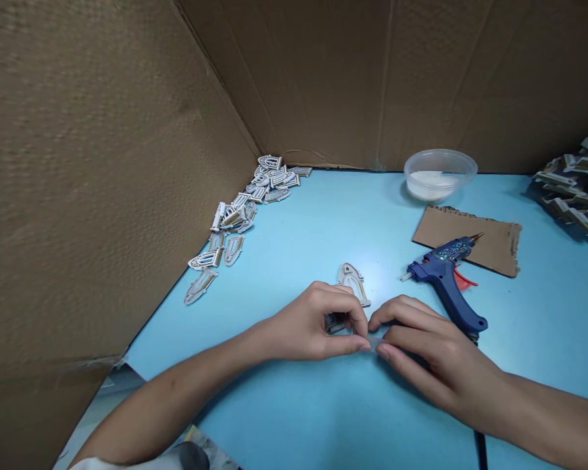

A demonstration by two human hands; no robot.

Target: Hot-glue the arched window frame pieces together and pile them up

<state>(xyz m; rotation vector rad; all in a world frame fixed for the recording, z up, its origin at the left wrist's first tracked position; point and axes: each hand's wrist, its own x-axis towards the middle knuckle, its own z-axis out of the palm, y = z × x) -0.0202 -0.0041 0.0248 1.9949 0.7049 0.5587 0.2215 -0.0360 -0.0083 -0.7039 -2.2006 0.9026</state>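
Observation:
My left hand (330,323) and my right hand (421,349) meet low over the blue tabletop. Between their fingertips is a small translucent whitish piece (375,341), pinched by both hands and mostly covered by the fingers. Under my left palm, a grey-and-dark piece (334,322) shows only in part; whether that hand touches it I cannot tell. Just beyond my left knuckles lies a flat, arched, window-shaped piece (353,282) in whitish grey with a brown edge. To the right, beyond my right hand, a blue glue gun (448,277) with a red trigger lies on its side.
Many similar arched pieces (235,212) lie along the left cardboard wall (102,163). A cardboard scrap (490,245) lies under the glue gun's nozzle. Behind it stands a clear round tub (441,163) with white contents. Stacked pieces (575,186) fill the far right.

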